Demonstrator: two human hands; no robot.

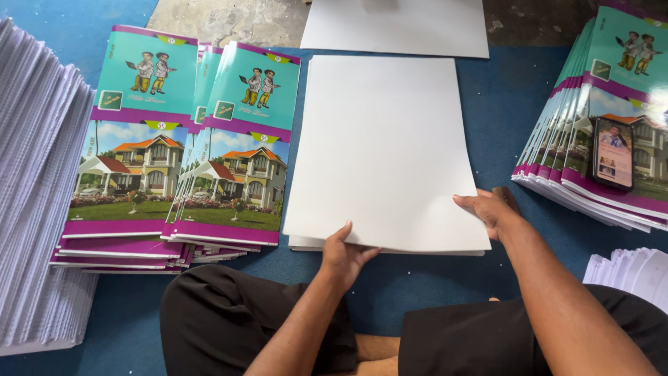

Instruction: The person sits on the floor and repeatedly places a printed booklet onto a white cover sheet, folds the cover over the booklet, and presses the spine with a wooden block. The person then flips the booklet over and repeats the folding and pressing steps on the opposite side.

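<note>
A stack of large blank white sheets (383, 146) lies on the blue floor covering in front of me. My left hand (344, 256) grips the stack's near edge, thumb on top and fingers under it. My right hand (490, 209) rests on the near right corner of the top sheet, fingers spread on the paper. My crossed legs in black trousers (229, 320) are just below the stack.
Piles of printed covers with a house picture and purple bands lie at the left (188, 160) and right (605, 125). A phone (614, 153) rests on the right pile. Tall stacks of white pages stand at far left (35, 195) and lower right (630, 271). More white sheets (396, 24) lie beyond.
</note>
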